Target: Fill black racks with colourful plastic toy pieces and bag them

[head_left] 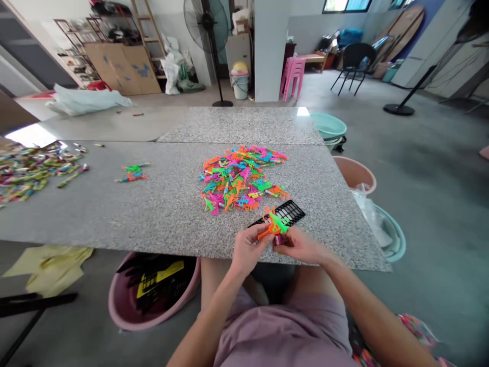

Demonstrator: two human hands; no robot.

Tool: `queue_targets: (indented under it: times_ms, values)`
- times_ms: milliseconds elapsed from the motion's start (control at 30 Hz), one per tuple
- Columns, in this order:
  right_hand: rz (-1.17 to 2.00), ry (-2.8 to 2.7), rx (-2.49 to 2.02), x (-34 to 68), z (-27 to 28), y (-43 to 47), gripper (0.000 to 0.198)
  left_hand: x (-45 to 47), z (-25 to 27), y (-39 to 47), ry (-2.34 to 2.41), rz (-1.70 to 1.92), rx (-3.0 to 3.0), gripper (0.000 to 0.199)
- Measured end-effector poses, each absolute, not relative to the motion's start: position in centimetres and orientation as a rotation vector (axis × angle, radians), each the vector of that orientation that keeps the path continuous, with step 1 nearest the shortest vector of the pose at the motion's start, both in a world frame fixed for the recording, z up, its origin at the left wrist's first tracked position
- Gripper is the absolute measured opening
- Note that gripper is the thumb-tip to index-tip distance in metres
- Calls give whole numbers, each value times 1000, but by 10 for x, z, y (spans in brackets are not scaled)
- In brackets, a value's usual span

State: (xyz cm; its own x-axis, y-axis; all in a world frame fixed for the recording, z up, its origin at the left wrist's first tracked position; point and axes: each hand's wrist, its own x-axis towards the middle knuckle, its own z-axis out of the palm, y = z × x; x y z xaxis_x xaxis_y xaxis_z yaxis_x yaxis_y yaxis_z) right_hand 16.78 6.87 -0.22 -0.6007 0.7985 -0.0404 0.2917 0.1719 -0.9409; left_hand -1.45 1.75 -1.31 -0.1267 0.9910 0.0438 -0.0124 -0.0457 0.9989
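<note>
Near the front edge of the speckled table, both hands meet over an orange and green plastic toy. My left hand (249, 248) pinches the orange plastic toy (266, 232) between thumb and fingers. Against it, my right hand (300, 245) is closed on the green plastic toy (280, 223), with a small pink tube (278, 239) showing at the fingertips. How the pieces join is too small to tell. Partly behind them lies a black plastic grid tray (292, 212). Beyond is a pile of bright plastic toys (240, 178) in orange, green, pink and blue.
Many small wrapped tubes (34, 171) lie at the table's left, with a few toys (133, 172) nearer. A pink tub (118, 300) holding black pieces stands below the front edge. More basins (355, 173) line the right side. A standing fan (208, 25) is behind the table.
</note>
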Motion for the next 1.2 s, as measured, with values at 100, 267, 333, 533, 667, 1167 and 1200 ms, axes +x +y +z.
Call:
queue_targets:
  times_ms: [100, 267, 333, 533, 667, 1167, 1200]
  values:
    - [1207, -1840, -1171, 165, -4, 67, 36, -8, -16, 13, 1285, 1343, 1083, 35]
    - [1216, -1649, -1178, 148, 0, 59, 28, 1, -24, 3, 1308, 1357, 1054, 32]
    - [1313, -1609, -1160, 143, -1, 55, 28, 2, -26, 0, 1330, 1376, 1065, 30]
    - [1144, -1791, -1251, 139, -6, 56, 21, 2, -30, -5, 1501, 1439, 1129, 21]
    - [972, -1946, -1304, 135, -4, 62, 19, 6, -30, -3, 1638, 1459, 1190, 17]
    - [1769, -1245, -1093, 134, 2, 62, 31, 2, -21, 21, 1181, 1421, 981, 34]
    - [1731, -1255, -1140, 135, 2, 61, 29, 3, -20, 20, 1125, 1410, 939, 39]
